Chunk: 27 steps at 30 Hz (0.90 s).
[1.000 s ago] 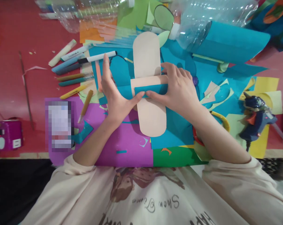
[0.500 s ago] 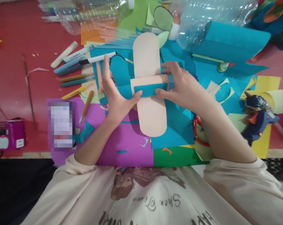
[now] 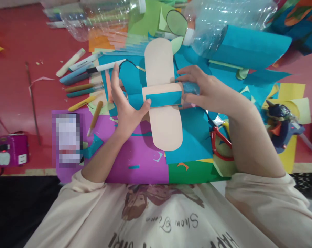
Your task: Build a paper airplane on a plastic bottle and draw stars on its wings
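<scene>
Between my hands is a bottle-like body wrapped in pale peach paper [image 3: 162, 88], with a blue paper strip [image 3: 166, 98] along its near side. A long peach piece with rounded ends [image 3: 166, 131] crosses it, pointing away from me and toward me. At the body's right end, clear plastic [image 3: 190, 88] shows. My left hand [image 3: 128, 106] holds the left end, its thumb on the strip's left tip and its index finger raised; the other fingers are partly hidden. My right hand [image 3: 204, 88] curls around the clear right end, thumb on the near side.
Markers [image 3: 79, 69] lie at left above a blurred phone [image 3: 66, 137]. Red-handled scissors [image 3: 220, 148] and a glue gun [image 3: 284, 127] are at right. Clear plastic bottles [image 3: 104, 17] and a blue paper roll [image 3: 254, 46] lie behind, over coloured paper scraps.
My right hand has shifted right, its thumb leaving the blue strip for the clear end. More of that end and the scissors now show. My left hand stays nearly still.
</scene>
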### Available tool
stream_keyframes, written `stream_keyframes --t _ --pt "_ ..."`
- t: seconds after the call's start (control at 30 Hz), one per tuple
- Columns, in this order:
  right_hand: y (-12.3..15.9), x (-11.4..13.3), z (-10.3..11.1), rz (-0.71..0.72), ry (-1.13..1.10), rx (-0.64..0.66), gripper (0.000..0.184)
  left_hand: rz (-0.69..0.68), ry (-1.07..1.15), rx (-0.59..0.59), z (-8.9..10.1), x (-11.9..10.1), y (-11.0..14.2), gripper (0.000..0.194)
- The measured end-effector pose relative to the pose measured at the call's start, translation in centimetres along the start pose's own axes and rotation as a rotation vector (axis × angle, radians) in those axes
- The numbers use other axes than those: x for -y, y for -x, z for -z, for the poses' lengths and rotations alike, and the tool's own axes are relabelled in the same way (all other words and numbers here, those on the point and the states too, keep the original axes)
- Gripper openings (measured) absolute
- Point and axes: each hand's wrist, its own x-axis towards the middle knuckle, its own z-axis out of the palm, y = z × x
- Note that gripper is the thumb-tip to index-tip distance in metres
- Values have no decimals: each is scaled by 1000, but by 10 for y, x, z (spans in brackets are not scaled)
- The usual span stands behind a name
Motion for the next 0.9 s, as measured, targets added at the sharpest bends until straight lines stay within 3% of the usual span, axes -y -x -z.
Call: stream_keyframes --t 0.3,0.47,0.77,0.9 --pt "-8 1 -40 11 245 -235 64 75 -62 26 -1 -4 3 111" --pt "-8 0 -30 13 197 -163 63 68 -41 36 -1 -6 2 108" --pt "-2 0 -3 -52 -113 28 61 65 39 71 1 2 4 105" --pt "-1 -1 -7 9 21 -5 64 36 52 71 1 6 5 100"
